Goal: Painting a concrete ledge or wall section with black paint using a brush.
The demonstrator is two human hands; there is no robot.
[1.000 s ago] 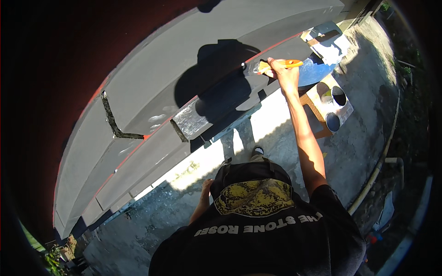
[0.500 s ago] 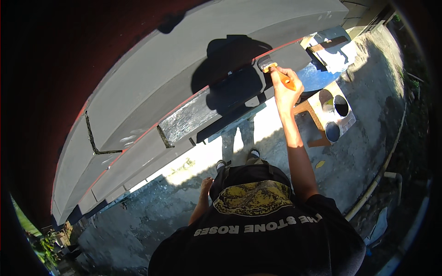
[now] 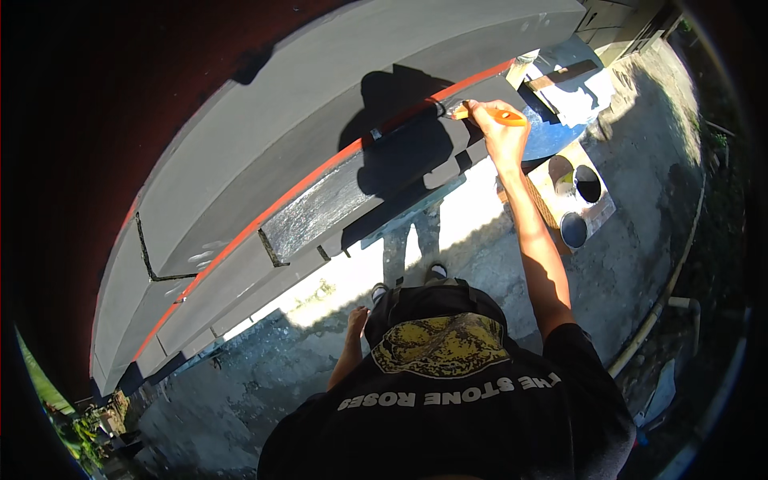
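Note:
My right hand [image 3: 501, 132] is closed round a paintbrush [image 3: 506, 118] with an orange handle, which points to the right. Its bristle end touches or nearly touches the dark grey panel [image 3: 336, 132], close to a red-orange stripe [image 3: 320, 170] along a ledge; the exact contact lies in shadow. This panel belongs to a long curved grey structure. Below the stripe, a glossy wet-looking patch [image 3: 308, 212] shines in the sun. My left hand [image 3: 357, 320] hangs low beside my body, away from the structure, and its fingers are too small and partly hidden to read.
Right of my forearm, a brown woven-sided stool [image 3: 542, 200] carries a board with round cans, among them a dark-filled can [image 3: 574, 230]. Behind it stands a blue rounded container [image 3: 552, 138] with a white sheet [image 3: 578, 98] and a wood strip on top. A pipe [image 3: 668, 292] edges the concrete floor.
My right hand has turned the paintbrush so its handle lies more level, and the bristles have shifted slightly left. The view has tilted, showing more of the red-orange stripe. My left hand stays low.

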